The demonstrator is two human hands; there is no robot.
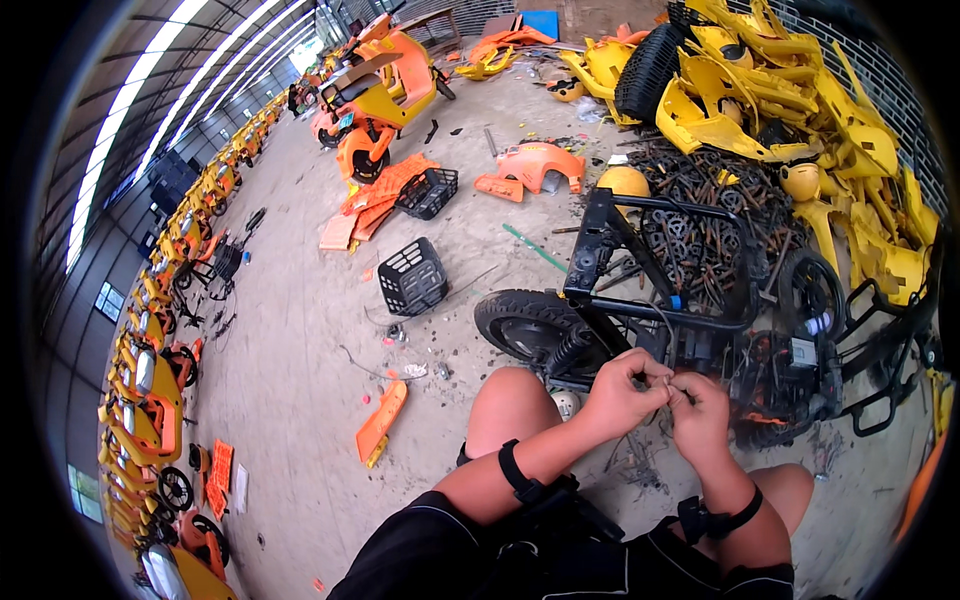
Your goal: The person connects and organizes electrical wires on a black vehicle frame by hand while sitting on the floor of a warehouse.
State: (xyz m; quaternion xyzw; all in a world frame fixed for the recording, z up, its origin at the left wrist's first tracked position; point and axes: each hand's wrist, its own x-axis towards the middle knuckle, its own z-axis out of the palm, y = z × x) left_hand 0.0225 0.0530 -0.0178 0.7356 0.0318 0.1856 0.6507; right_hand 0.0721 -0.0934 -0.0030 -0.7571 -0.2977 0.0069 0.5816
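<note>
My left hand [628, 390] and my right hand [700, 408] meet fingertip to fingertip in front of a stripped black scooter frame [660, 318]. Both are closed in a pinch; whatever sits between the fingers is too small to make out. The frame lies low on the floor, a black-tyred wheel [520, 322] at its left end and a second wheel [812, 290] at its right. Just beyond my hands runs a dark frame tube. To the right of my right hand is a dark cluster of parts [785, 370] with a pale label.
Behind the frame lies a heap of dark metal parts [690, 215], with yellow plastic panels [850, 130] piled beyond. Black crates [413, 277] and orange panels [382, 420] lie on the concrete floor to the left. An orange and yellow scooter [385, 95] stands farther back; rows of scooters [150, 400] line the left wall.
</note>
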